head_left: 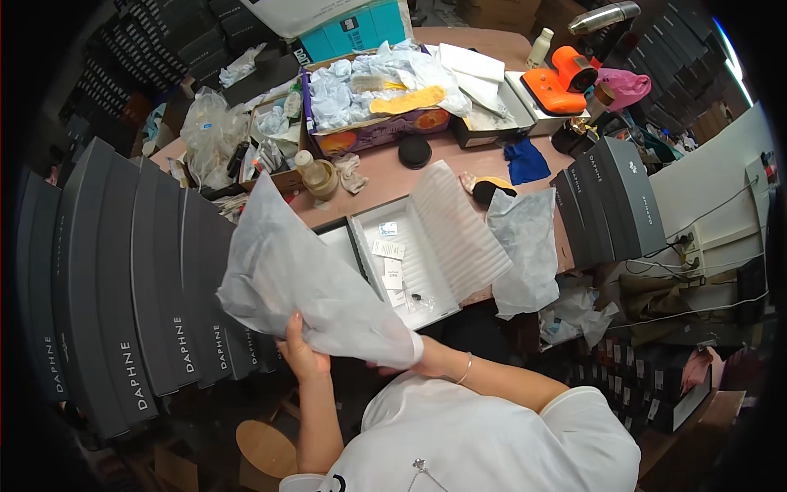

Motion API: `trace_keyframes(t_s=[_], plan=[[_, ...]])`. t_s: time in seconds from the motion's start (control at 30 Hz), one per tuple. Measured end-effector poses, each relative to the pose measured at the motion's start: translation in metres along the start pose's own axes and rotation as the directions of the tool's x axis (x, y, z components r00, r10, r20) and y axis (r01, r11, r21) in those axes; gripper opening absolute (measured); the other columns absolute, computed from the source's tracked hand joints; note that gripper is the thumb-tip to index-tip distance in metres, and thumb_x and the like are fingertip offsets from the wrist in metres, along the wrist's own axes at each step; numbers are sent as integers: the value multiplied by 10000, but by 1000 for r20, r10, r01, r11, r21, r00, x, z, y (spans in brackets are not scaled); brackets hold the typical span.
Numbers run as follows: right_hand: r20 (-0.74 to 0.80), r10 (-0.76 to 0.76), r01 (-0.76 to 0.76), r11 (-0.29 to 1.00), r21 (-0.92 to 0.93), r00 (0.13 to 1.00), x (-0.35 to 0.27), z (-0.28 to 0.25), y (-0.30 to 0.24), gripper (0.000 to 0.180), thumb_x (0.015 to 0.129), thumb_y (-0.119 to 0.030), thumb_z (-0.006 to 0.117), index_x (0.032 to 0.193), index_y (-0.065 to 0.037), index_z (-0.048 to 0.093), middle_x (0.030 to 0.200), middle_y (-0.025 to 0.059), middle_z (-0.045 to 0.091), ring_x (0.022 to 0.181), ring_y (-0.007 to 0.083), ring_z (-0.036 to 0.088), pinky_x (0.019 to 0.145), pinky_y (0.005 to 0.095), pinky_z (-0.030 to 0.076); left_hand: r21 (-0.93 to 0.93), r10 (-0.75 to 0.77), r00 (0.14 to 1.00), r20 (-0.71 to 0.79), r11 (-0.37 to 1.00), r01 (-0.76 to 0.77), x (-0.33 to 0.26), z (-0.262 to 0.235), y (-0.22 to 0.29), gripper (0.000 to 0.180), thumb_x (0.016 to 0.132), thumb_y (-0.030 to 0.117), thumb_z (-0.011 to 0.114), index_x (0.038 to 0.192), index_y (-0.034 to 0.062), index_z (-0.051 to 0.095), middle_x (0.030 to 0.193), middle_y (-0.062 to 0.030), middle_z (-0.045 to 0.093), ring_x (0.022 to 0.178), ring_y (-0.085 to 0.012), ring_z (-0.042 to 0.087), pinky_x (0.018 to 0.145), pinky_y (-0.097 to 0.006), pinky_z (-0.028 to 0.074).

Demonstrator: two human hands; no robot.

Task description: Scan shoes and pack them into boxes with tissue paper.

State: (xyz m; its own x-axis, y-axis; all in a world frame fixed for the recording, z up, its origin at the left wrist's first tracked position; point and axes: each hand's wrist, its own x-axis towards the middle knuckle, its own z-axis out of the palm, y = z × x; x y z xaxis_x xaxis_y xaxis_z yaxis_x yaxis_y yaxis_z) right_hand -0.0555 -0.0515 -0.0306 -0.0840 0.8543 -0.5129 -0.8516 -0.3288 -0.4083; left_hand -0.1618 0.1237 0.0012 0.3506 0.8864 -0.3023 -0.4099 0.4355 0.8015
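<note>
A large, thin white cloth-like bag (303,271) is held up in front of me, slanting from upper left to lower right. My left hand (305,354) grips its lower edge, thumb on the near face and the other fingers behind. At the bag's lower right end is my right hand (418,358), partly covered by the material; its fingers are mostly hidden. Beyond the bag lies an open shoe box (447,312) with white foam sheeting (459,234) folded out over its right side. Inside are several paper cards (393,268) and a small clear packet (420,303).
Dark shoe boxes (115,287) stand in a row on my left, more (611,201) at the right. Across the pink table (344,211) are a carton (361,143) of crumpled paper, a bottle (307,166), a round black tin (415,152), another white bag (525,250) and an orange device (561,82).
</note>
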Motion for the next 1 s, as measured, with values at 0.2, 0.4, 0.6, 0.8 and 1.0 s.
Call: trace_keyframes(t_s=[0.2, 0.4, 0.6, 0.8, 1.0], plan=[[-269, -663, 692, 721, 21, 699, -29, -23, -42, 764, 880, -575, 530, 1401, -51, 333, 1363, 134, 455, 1213, 295, 496, 1023, 467, 397, 444, -342, 875, 343, 880, 170, -75, 37, -85, 683, 747, 104, 770, 1321, 26, 409, 1227, -71, 508, 1137, -149, 478, 957, -300, 401], [-585, -666, 638, 708, -302, 462, -123, -66, -61, 471, 816, -137, 599, 1242, 9, 459, 1116, 85, 586, 982, 186, 607, 842, 323, 503, 555, -423, 389, 818, 404, -727, 4, 63, -137, 208, 809, 62, 651, 1010, 8, 635, 1048, -166, 624, 1011, -290, 600, 817, -372, 510], [-471, -831, 692, 527, -493, 297, -127, -52, -80, 617, 774, -91, 619, 1334, 12, 384, 1240, 134, 537, 1102, 250, 577, 924, 400, 494, 559, -575, 378, 725, 171, -812, 46, 58, -205, 46, 767, 26, 574, 808, 5, 568, 842, -201, 631, 758, -373, 616, 679, -431, 488], [-180, -629, 281, 561, -779, 756, 15, -90, -75, 447, 752, -184, 665, 1110, 65, 567, 1037, 133, 638, 935, 205, 606, 820, 339, 483, 580, -195, 839, 509, 798, -167, 100, 81, -70, 68, 864, -27, 581, 925, 1, 574, 817, -18, 589, 691, -68, 547, 632, -207, 468], [-291, -560, 219, 671, -708, 775, 39, -129, -63, 437, 756, -170, 630, 1129, 53, 585, 1050, 127, 659, 897, 218, 632, 805, 338, 496, 538, -116, 866, 487, 821, -192, 87, 59, -40, 99, 886, -10, 584, 980, -16, 614, 859, -36, 590, 750, -88, 558, 679, -223, 476]])
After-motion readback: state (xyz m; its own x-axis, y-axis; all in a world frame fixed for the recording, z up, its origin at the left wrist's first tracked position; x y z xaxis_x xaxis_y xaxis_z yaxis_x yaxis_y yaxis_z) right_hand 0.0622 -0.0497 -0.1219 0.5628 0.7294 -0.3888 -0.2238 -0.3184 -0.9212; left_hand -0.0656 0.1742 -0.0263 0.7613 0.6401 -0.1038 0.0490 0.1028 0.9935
